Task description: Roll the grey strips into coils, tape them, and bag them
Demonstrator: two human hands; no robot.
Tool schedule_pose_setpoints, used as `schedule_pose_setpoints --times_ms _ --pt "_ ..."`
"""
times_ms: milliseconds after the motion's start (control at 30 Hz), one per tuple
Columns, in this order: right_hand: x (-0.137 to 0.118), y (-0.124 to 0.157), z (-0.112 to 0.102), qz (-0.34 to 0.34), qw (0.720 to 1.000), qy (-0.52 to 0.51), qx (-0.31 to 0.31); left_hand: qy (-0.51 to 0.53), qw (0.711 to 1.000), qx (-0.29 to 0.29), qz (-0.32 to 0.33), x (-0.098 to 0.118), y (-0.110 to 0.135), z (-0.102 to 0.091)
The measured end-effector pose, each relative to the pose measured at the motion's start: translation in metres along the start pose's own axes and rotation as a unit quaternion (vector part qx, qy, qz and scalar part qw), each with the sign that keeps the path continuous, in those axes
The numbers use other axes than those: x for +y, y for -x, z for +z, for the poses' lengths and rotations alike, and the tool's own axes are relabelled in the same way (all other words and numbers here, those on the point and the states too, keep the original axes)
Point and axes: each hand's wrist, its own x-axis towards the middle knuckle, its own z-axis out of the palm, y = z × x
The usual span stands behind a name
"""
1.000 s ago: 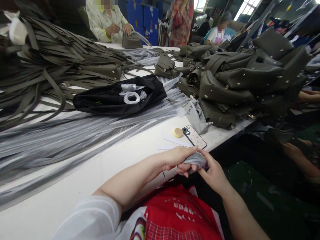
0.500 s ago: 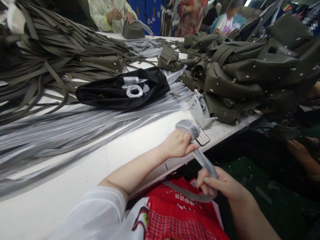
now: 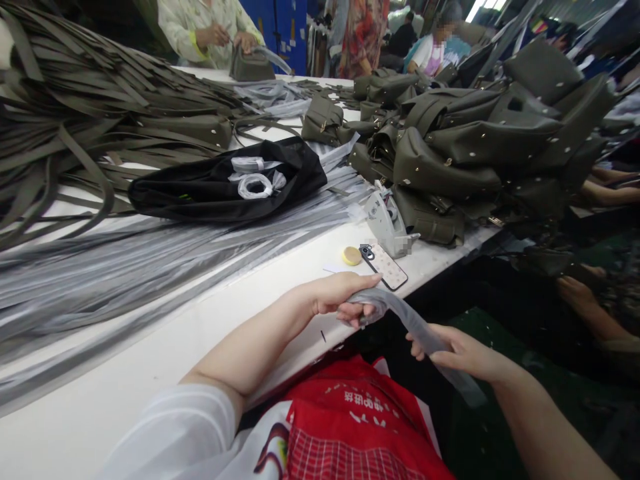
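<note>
A grey strap in clear plastic wrap stretches between my two hands above the table's front edge. My left hand is closed around the coiled part of it, fingers beneath and thumb pointing right. Lower and to the right, my right hand pinches the strap near its loose end, which hangs past the fingers over my lap. Just beyond my left hand lie a phone in a patterned case and a round yellow tape roll.
A tape dispenser stands behind the phone. Olive bags are heaped at right, olive straps at left. Plastic-wrapped straps cover the table around a black cloth bag. Across it, a person handles an olive bag.
My left hand has lowered and turned, uncovering the phone and tape roll. My right hand has moved right and slightly up along the strap, and the loose end now swings out to the right.
</note>
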Motion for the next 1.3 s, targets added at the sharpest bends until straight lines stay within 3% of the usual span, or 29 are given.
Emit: schedule_pose_setpoints --times_ms 133,267,333,433,567,667,767,833,900,967,1033,1100,1133,1233,1300 --pt "0.002 -0.004 0.009 -0.018 0.991 0.041 0.125 0.174 0.985 -0.013 0.011 0.001 -0.003 -0.011" --pt "0.006 -0.013 0.011 -0.055 0.954 0.082 0.284 0.281 0.958 -0.008 0.051 0.009 0.003 -0.02" --pt "0.008 -0.02 0.013 -0.054 0.937 0.122 0.324 0.32 0.944 0.013 0.084 0.014 0.009 -0.023" --pt "0.009 -0.035 0.03 -0.04 0.95 0.155 0.269 0.369 0.914 0.053 0.162 0.023 0.017 -0.023" --pt "-0.004 -0.058 0.078 -0.051 0.984 0.105 0.138 0.38 0.876 0.11 0.274 0.026 0.013 -0.018" --pt "-0.026 -0.07 0.107 -0.082 0.993 0.038 0.079 0.263 0.878 0.221 0.333 0.016 -0.001 -0.009" --pt "-0.049 -0.07 0.109 -0.113 0.988 -0.085 0.068 -0.056 0.867 0.343 0.357 -0.004 -0.012 0.005" --pt "-0.058 -0.063 0.096 -0.127 0.971 -0.177 0.097 -0.31 0.821 0.344 0.335 -0.016 -0.015 0.015" --pt "-0.059 -0.052 0.079 -0.124 0.962 -0.209 0.127 -0.493 0.757 0.307 0.3 -0.024 -0.016 0.022" --pt "-0.054 -0.041 0.063 -0.088 0.972 -0.169 0.134 -0.591 0.711 0.276 0.264 -0.027 -0.017 0.026" --pt "-0.048 -0.031 0.051 -0.041 0.988 -0.086 0.124 -0.634 0.696 0.252 0.223 -0.027 -0.019 0.026" --pt "-0.043 -0.024 0.041 -0.022 0.993 0.039 0.112 -0.64 0.714 0.227 0.172 -0.026 -0.021 0.024" --pt "-0.04 -0.021 0.036 -0.028 0.987 0.114 0.111 -0.629 0.737 0.205 0.142 -0.026 -0.022 0.024" --pt "-0.033 -0.014 0.023 -0.061 0.94 0.312 0.126 -0.504 0.859 0.079 0.035 -0.028 -0.023 0.023" --pt "-0.027 -0.009 0.019 -0.062 0.926 0.346 0.135 -0.345 0.938 -0.016 -0.014 -0.029 -0.023 0.024"
